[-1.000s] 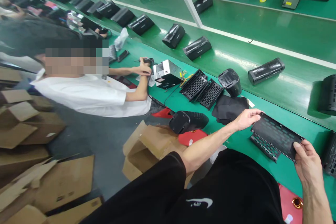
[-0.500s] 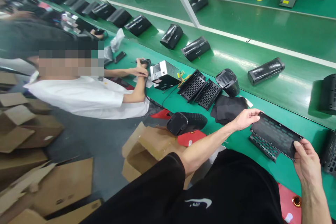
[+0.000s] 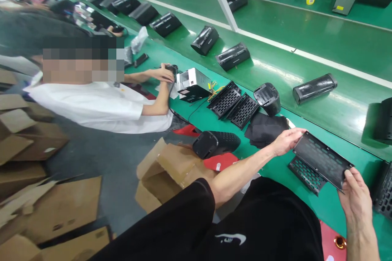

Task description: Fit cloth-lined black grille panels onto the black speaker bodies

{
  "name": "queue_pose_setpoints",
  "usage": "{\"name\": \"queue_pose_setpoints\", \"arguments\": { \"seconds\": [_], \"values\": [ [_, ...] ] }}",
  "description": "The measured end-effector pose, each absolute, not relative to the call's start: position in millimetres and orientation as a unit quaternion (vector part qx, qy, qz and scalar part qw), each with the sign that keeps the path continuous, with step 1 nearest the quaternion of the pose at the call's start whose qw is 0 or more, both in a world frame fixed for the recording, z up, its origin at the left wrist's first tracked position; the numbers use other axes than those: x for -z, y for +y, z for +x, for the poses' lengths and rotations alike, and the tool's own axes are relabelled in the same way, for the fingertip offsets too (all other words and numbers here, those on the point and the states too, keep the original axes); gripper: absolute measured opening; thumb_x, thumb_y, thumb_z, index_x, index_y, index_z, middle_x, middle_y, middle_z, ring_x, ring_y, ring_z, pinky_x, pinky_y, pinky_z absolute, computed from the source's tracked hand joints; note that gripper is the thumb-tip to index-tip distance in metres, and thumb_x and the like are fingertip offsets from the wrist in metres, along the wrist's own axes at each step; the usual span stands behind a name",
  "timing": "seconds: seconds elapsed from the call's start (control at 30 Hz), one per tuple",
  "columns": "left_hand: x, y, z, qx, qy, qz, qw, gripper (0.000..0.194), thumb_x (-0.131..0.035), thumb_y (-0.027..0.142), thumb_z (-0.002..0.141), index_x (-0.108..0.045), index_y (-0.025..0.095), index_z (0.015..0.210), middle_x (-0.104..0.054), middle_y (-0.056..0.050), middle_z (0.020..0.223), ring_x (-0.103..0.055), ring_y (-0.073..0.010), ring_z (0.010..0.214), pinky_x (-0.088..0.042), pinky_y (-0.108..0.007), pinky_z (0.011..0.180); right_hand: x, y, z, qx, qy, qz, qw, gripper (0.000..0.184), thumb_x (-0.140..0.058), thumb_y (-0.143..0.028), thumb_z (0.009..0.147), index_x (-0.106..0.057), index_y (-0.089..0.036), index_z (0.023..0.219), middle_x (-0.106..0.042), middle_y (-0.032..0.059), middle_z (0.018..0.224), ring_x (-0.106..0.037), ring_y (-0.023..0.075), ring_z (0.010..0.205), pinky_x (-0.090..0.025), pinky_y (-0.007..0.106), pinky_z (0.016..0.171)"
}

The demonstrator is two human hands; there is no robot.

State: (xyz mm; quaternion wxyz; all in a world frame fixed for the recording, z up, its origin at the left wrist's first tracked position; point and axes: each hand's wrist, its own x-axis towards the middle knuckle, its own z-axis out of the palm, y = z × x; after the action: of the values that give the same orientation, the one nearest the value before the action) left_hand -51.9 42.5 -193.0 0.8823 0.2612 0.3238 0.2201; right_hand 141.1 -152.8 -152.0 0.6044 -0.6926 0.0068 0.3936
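Observation:
I hold a flat black panel with slotted holes [image 3: 321,159] just above the green bench. My left hand [image 3: 286,140] pinches its near-left corner. My right hand [image 3: 355,195] grips its right end with the thumb on top. Under the panel lies a black perforated grille [image 3: 301,173]. A stack of black fabric sheets [image 3: 265,128] lies just left of my left hand.
Two black grilles [image 3: 234,104], a black speaker shell [image 3: 268,98] and another shell [image 3: 216,142] lie on the bench. Several black housings ride the green conveyor [image 3: 306,45]. A person in a white shirt [image 3: 98,106] works at the left. Cardboard boxes [image 3: 165,171] cover the floor.
The view has shifted slightly. My hands keep their hold on the panel, which sits a little lower and more tilted toward me.

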Motion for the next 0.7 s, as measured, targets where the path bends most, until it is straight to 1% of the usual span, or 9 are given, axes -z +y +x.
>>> {"name": "queue_pose_setpoints", "arguments": {
  "seconds": [0.03, 0.1, 0.17, 0.27, 0.33, 0.47, 0.53, 0.6, 0.7],
  "values": [
    [192.9, 38.1, -48.6, -0.239, 0.306, 0.219, 0.895, 0.078, -0.091, 0.071, 0.067, -0.075, 0.019, 0.124, -0.077, -0.007, 0.105, -0.069, -0.0168, 0.089, -0.052, -0.031, 0.084, 151.9, -149.9, 140.8, -0.396, 0.023, -0.688, 0.607, 0.057, -0.100, -0.047, 0.057, -0.063, -0.025, 0.095, -0.056, -0.0091, 0.066, -0.043, 0.0074, 0.049, -0.046, 0.024, 0.055],
    [192.5, 25.7, -38.1, -0.268, 0.249, 0.159, 0.917, 0.091, -0.087, 0.082, 0.060, -0.074, 0.022, 0.126, -0.077, -0.010, 0.116, -0.071, -0.0228, 0.103, -0.053, -0.037, 0.094, 152.6, -141.4, 138.7, -0.405, 0.051, -0.671, 0.619, 0.056, -0.100, -0.044, 0.058, -0.062, -0.026, 0.095, -0.054, -0.0108, 0.065, -0.040, 0.0070, 0.048, -0.049, 0.026, 0.059],
    [192.6, 12.7, -23.4, -0.272, 0.193, 0.148, 0.931, 0.097, -0.089, 0.083, 0.052, -0.074, 0.020, 0.124, -0.077, -0.014, 0.121, -0.071, -0.0301, 0.117, -0.050, -0.044, 0.104, 154.6, -130.6, 135.2, -0.411, 0.038, -0.659, 0.629, 0.053, -0.098, -0.044, 0.062, -0.060, -0.027, 0.095, -0.051, -0.0112, 0.064, -0.042, 0.0082, 0.049, -0.052, 0.030, 0.063],
    [193.7, 4.1, -1.3, -0.271, 0.162, 0.166, 0.934, 0.095, -0.094, 0.077, 0.052, -0.074, 0.014, 0.120, -0.078, -0.020, 0.117, -0.069, -0.0370, 0.124, -0.047, -0.050, 0.111, 156.7, -115.5, 131.6, -0.421, 0.000, -0.654, 0.628, 0.048, -0.094, -0.045, 0.068, -0.058, -0.028, 0.094, -0.051, -0.0106, 0.065, -0.043, 0.0098, 0.051, -0.052, 0.033, 0.066],
    [194.9, 8.1, 7.3, -0.293, 0.164, 0.162, 0.928, 0.094, -0.093, 0.078, 0.052, -0.074, 0.013, 0.118, -0.078, -0.021, 0.115, -0.069, -0.0387, 0.126, -0.047, -0.053, 0.112, 155.7, -108.0, 132.0, -0.432, -0.026, -0.654, 0.620, 0.044, -0.092, -0.045, 0.072, -0.058, -0.028, 0.094, -0.054, -0.0088, 0.070, -0.046, 0.0112, 0.054, -0.052, 0.035, 0.067],
    [200.7, 23.4, 6.5, -0.295, 0.177, 0.159, 0.925, 0.095, -0.094, 0.079, 0.046, -0.075, 0.013, 0.112, -0.079, -0.021, 0.111, -0.069, -0.0402, 0.126, -0.048, -0.054, 0.112, 151.3, -95.3, 135.4, -0.439, -0.056, -0.666, 0.601, 0.044, -0.091, -0.048, 0.075, -0.062, -0.027, 0.102, -0.059, -0.0048, 0.080, -0.055, 0.0144, 0.064, -0.048, 0.030, 0.061],
    [204.6, 27.8, 2.2, -0.287, 0.186, 0.157, 0.927, 0.096, -0.095, 0.079, 0.043, -0.076, 0.013, 0.111, -0.079, -0.021, 0.110, -0.070, -0.0409, 0.124, -0.049, -0.055, 0.111, 151.0, -88.2, 135.6, -0.430, -0.077, -0.691, 0.576, 0.051, -0.091, -0.051, 0.075, -0.064, -0.027, 0.111, -0.061, -0.0036, 0.083, -0.057, 0.0153, 0.067, -0.048, 0.030, 0.061],
    [207.0, 29.2, -1.6, -0.276, 0.193, 0.158, 0.928, 0.099, -0.095, 0.080, 0.040, -0.076, 0.014, 0.111, -0.079, -0.021, 0.111, -0.071, -0.0412, 0.123, -0.050, -0.055, 0.111, 151.4, -80.8, 134.9, -0.400, -0.102, -0.731, 0.544, 0.060, -0.091, -0.055, 0.074, -0.065, -0.025, 0.119, -0.064, -0.0013, 0.091, -0.059, 0.0165, 0.073, -0.048, 0.030, 0.064],
    [206.0, 28.6, -4.7, -0.257, 0.196, 0.172, 0.931, 0.102, -0.095, 0.080, 0.037, -0.077, 0.015, 0.113, -0.078, -0.021, 0.115, -0.070, -0.0408, 0.125, -0.049, -0.053, 0.112, 148.7, -70.8, 134.9, -0.321, -0.159, -0.786, 0.505, 0.076, -0.094, -0.058, 0.068, -0.063, -0.025, 0.130, -0.068, 0.0030, 0.107, -0.064, 0.0203, 0.093, -0.050, 0.032, 0.078]
  ]
}}
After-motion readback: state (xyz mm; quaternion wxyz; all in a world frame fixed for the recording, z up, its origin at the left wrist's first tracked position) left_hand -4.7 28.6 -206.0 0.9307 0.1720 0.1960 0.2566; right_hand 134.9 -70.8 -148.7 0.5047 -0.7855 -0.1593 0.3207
